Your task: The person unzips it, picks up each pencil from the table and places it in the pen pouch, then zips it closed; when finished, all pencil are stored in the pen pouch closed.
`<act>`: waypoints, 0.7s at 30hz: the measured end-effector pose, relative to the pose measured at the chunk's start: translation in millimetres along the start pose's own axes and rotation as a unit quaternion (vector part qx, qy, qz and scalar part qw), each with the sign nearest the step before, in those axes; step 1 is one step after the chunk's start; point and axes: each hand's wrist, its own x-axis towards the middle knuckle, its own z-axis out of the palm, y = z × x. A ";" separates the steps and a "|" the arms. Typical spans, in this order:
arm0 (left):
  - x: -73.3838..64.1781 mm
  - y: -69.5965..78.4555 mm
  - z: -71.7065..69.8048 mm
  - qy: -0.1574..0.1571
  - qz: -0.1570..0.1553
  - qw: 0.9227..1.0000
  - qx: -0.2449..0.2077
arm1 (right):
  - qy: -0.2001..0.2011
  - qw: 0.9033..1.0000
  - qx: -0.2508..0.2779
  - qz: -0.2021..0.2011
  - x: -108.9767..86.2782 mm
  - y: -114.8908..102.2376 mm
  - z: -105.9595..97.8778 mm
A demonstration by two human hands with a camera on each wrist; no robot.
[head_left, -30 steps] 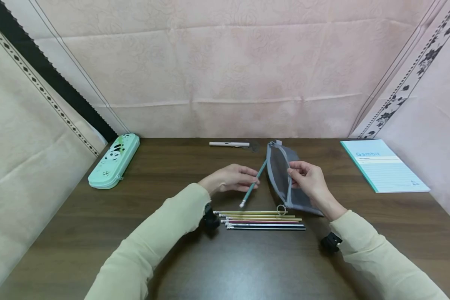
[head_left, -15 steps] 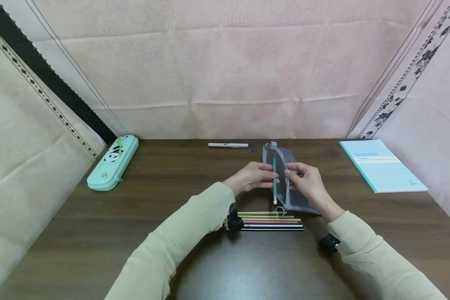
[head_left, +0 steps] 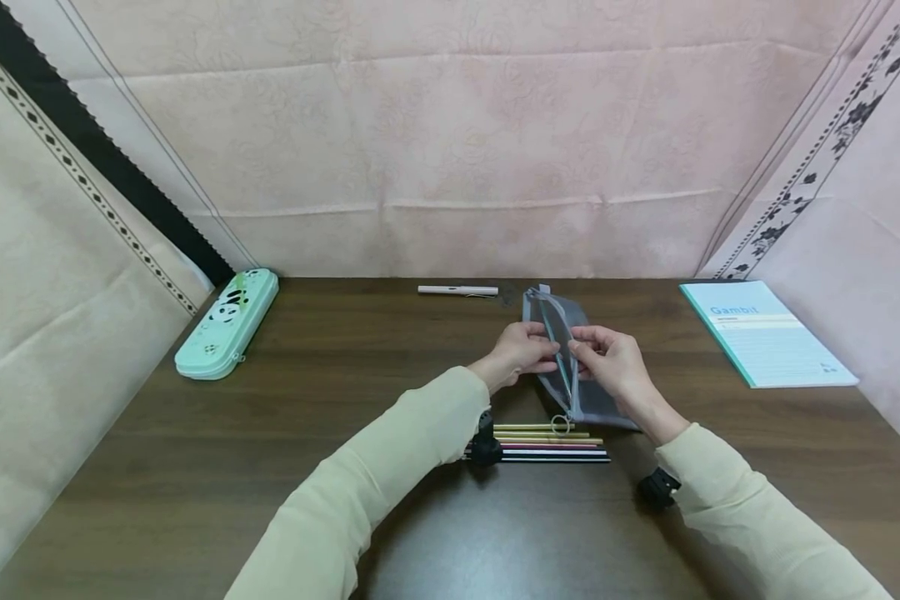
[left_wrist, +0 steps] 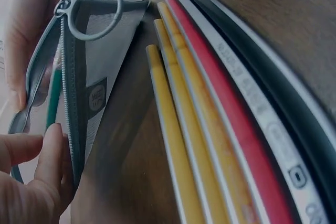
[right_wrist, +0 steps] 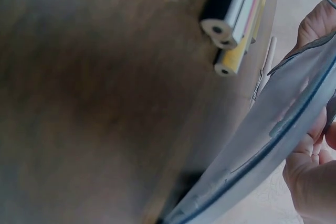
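Note:
A grey-blue mesh zip pouch [head_left: 603, 402] with a ring pull [left_wrist: 95, 11] lies on the table, its mouth spread. My right hand [head_left: 613, 367] pinches the near-right edge of that mouth. At the opposite side my left hand [head_left: 519, 354] holds a teal pencil [left_wrist: 54, 94] between thumb and fingers. The pencil lies lengthwise within the opening, its lower part hidden by my fingers in the left wrist view. Just in front of the pouch several pencils [head_left: 551, 444], gold, red, white and black, lie side by side. My left wrist camera covers their left ends.
A mint pencil case [head_left: 227, 323] with panda pictures stands at the far left. Near the table's back edge lies a white pen [head_left: 457, 290]. A notepad [head_left: 768, 333] rests at the right. Cloth walls [head_left: 450, 150] enclose the back and sides.
My left hand has moved right, bringing the teal pencil from outside the pouch into its mouth. The opening has narrowed. My right hand has kept its grip on the edge.

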 end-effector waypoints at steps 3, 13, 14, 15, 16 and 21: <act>-2.2 -0.9 -1.0 -0.015 0.004 1.000 0.006 | 0.001 1.000 -0.004 0.002 -0.1 0.7 -1.5; -27.3 -3.4 -40.1 -0.138 0.005 0.981 0.137 | 0.022 1.000 -0.004 -0.003 0.0 1.1 -8.5; -30.7 -4.9 -45.8 -0.156 0.005 0.973 0.167 | 0.023 1.000 -0.005 -0.004 0.3 1.4 -9.3; -34.1 -6.4 -51.3 -0.172 0.005 0.965 0.200 | 0.025 1.000 -0.006 -0.005 0.5 1.4 -9.9; -37.3 -8.3 -56.5 -0.183 0.006 0.956 0.230 | 0.025 1.000 -0.006 -0.006 0.6 1.4 -10.3; -49.2 -17.8 -74.5 -0.204 0.018 0.920 0.335 | 0.026 1.000 -0.005 -0.004 0.7 2.9 -12.6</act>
